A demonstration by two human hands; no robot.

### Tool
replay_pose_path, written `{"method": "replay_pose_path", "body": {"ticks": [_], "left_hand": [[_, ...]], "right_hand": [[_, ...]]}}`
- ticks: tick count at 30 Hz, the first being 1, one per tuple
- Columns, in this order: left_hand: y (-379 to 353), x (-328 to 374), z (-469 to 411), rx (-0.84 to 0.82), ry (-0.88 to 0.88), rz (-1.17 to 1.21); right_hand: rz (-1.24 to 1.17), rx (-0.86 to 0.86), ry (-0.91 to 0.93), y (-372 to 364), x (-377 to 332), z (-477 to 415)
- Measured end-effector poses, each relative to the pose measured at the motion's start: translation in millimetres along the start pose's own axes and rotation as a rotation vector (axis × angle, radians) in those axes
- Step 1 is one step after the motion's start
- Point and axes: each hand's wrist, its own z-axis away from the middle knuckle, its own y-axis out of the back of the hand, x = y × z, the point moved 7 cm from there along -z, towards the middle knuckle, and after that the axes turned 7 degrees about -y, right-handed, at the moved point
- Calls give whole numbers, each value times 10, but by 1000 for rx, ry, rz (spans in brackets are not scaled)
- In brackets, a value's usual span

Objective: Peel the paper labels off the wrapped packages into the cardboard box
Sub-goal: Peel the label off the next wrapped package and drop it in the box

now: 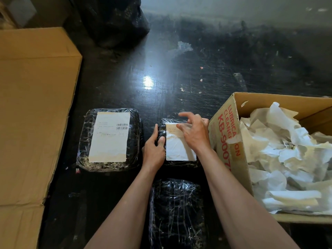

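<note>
Three black plastic-wrapped packages lie on the dark floor. The middle package (162, 125) carries a white paper label (177, 150). My left hand (154, 150) grips that package's left edge. My right hand (194, 133) rests on the label's upper right part, fingers spread and blurred; whether it pinches the paper I cannot tell. The left package (84, 141) has a full white label (109, 136) with barcodes. The near package (177, 211) shows no label. The open cardboard box (228, 133) stands at the right, filled with crumpled peeled paper (287, 159).
A large closed cardboard carton (34, 105) fills the left side. A black bag (115, 22) stands at the back. Small scraps lie scattered on the shiny dark floor (179, 78) beyond the packages.
</note>
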Motion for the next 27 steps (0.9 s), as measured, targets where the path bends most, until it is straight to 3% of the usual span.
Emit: {"method": "replay_pose_path", "body": {"ticks": [27], "left_hand": [[-2,-32,-2,55,3,3]], "right_hand": [[-155,36,-15,75,42,273]]}}
